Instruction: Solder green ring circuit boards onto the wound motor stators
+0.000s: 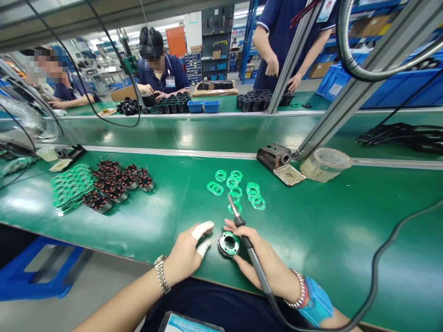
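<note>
My right hand (pixel 273 265) grips a soldering iron (pixel 255 263), its tip pointing away from me over loose ring-shaped circuit boards (pixel 253 190). The same hand's thumb and fingertips also rest at the side of a round motor stator (pixel 223 249) topped by a green ring board. Just left of that stator is my left hand (pixel 188 249), open, with white coverings on its thumb and index finger. A small gap separates its fingertips from the stator.
Left on the green bench lie wound stators (pixel 116 184) and a pile of green boards (pixel 72 186). An iron stand (pixel 274 157) with a sponge tray and a round tub (pixel 325 164) stand at back right. The iron's cable (pixel 375 258) loops right. Co-workers occupy the far bench.
</note>
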The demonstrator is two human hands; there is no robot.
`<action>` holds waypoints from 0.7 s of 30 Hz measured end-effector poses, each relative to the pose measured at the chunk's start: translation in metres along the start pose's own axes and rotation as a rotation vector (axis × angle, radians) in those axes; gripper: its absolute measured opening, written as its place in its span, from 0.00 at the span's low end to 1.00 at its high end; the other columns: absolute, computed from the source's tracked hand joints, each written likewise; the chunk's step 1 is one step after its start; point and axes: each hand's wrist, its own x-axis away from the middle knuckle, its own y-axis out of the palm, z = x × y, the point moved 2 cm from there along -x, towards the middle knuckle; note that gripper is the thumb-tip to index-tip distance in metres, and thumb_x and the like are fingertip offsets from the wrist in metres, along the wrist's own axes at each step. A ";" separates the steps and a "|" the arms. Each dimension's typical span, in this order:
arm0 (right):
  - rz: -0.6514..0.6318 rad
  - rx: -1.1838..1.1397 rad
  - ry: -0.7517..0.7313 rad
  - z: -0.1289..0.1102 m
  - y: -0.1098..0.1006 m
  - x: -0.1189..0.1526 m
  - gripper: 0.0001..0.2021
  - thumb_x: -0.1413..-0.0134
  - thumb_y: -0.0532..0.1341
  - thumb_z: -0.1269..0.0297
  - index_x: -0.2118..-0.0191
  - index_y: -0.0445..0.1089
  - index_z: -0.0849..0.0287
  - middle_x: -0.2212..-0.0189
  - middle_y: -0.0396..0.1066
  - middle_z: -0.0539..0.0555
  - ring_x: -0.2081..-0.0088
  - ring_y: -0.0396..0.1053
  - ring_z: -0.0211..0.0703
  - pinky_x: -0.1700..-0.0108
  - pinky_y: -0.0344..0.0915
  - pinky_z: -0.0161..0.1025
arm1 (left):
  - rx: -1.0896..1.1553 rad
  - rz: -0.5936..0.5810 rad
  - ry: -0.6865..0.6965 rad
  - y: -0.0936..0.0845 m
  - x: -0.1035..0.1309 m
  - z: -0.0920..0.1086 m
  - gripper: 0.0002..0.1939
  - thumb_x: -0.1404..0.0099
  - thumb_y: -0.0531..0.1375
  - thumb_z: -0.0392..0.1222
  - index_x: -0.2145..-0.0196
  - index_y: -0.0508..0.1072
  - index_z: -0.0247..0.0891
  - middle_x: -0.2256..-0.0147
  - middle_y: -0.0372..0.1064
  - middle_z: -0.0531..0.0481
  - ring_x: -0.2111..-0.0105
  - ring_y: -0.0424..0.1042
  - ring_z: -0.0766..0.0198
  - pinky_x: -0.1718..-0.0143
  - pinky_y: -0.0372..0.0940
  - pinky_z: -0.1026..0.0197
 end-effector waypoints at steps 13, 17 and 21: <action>-0.058 -0.038 -0.045 0.009 0.000 0.002 0.19 0.48 0.56 0.73 0.51 0.52 0.55 0.48 0.63 0.64 0.46 0.63 0.46 0.49 0.65 0.45 | -0.100 -0.143 0.428 -0.013 -0.015 -0.001 0.11 0.34 0.50 0.35 0.60 0.71 0.36 0.66 0.74 0.44 0.66 0.73 0.62 0.63 0.69 0.60; -0.069 -0.047 -0.067 0.009 -0.002 0.002 0.18 0.47 0.56 0.73 0.52 0.53 0.55 0.47 0.63 0.64 0.47 0.63 0.46 0.49 0.64 0.45 | -0.050 -0.171 0.396 -0.012 -0.021 -0.003 0.12 0.34 0.49 0.35 0.62 0.72 0.36 0.68 0.74 0.44 0.68 0.72 0.62 0.65 0.68 0.61; -0.049 -0.039 -0.067 0.008 -0.001 0.003 0.17 0.46 0.56 0.72 0.52 0.53 0.54 0.47 0.63 0.63 0.47 0.64 0.46 0.49 0.65 0.45 | 0.030 -0.090 0.215 -0.002 -0.024 -0.001 0.09 0.37 0.53 0.37 0.68 0.73 0.36 0.72 0.73 0.47 0.72 0.72 0.64 0.69 0.68 0.64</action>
